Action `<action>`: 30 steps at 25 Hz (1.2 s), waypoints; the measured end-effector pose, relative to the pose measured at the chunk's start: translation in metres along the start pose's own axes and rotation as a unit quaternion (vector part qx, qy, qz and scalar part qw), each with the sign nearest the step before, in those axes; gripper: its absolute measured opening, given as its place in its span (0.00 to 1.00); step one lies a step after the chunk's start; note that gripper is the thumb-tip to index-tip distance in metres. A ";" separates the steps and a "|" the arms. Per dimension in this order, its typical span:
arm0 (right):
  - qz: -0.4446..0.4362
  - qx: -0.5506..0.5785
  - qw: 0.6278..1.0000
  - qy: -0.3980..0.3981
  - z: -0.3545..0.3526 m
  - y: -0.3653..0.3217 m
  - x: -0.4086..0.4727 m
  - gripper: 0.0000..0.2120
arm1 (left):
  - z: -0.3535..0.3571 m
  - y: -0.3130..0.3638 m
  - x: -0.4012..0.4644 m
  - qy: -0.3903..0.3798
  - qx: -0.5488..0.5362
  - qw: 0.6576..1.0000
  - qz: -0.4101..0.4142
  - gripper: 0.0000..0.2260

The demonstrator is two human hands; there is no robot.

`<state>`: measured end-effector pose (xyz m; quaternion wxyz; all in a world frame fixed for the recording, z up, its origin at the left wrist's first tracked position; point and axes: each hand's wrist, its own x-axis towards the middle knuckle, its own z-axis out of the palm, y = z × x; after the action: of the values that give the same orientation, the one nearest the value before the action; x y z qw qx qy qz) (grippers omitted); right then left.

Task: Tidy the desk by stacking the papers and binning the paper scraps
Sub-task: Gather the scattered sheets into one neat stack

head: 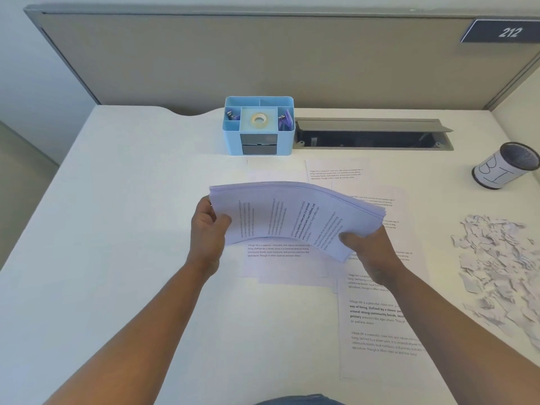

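A bundle of printed white papers [280, 211] is held above the middle of the white desk [131, 229], bowed upward in the middle. My left hand [209, 229] grips its left edge, thumb on top. My right hand [371, 252] grips its right lower corner, thumb on the sheet. More printed sheets [377, 325] lie loose on the desk beneath and to the right. A heap of torn paper scraps [499, 267] spreads along the right edge. A small mesh bin [507, 165] with a white label lies tipped on its side at the far right.
A light blue desk organiser [258, 125] with a tape roll stands at the back centre. To its right is an open grey cable tray [374, 134] set into the desk. A beige partition [263, 59] closes the back.
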<state>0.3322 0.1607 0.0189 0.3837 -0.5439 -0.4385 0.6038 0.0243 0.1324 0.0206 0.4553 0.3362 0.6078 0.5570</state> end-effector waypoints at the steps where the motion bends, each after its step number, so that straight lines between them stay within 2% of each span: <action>1: 0.000 0.002 1.000 -0.002 0.000 0.001 0.000 0.25 | 0.001 0.002 0.001 -0.004 -0.007 1.000 0.002 0.17; 9: 0.005 0.018 1.000 -0.012 0.006 -0.001 0.000 0.30 | 0.006 0.008 0.008 -0.011 -0.010 0.999 -0.039 0.19; 16: 0.005 0.008 1.000 -0.009 0.004 0.006 -0.001 0.23 | -0.001 -0.008 0.011 -0.060 0.036 0.995 -0.072 0.17; 20: -0.001 0.015 1.000 -0.008 0.009 0.003 0.000 0.22 | -0.001 -0.007 0.013 -0.035 0.042 0.997 -0.048 0.15; 30: -0.003 0.000 1.000 -0.016 0.011 0.010 -0.002 0.24 | -0.003 -0.017 0.009 -0.011 0.044 0.997 -0.065 0.12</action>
<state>0.3221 0.1547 0.0106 0.3784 -0.5324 -0.4466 0.6114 0.0199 0.1364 0.0018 0.4820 0.3221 0.6473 0.4950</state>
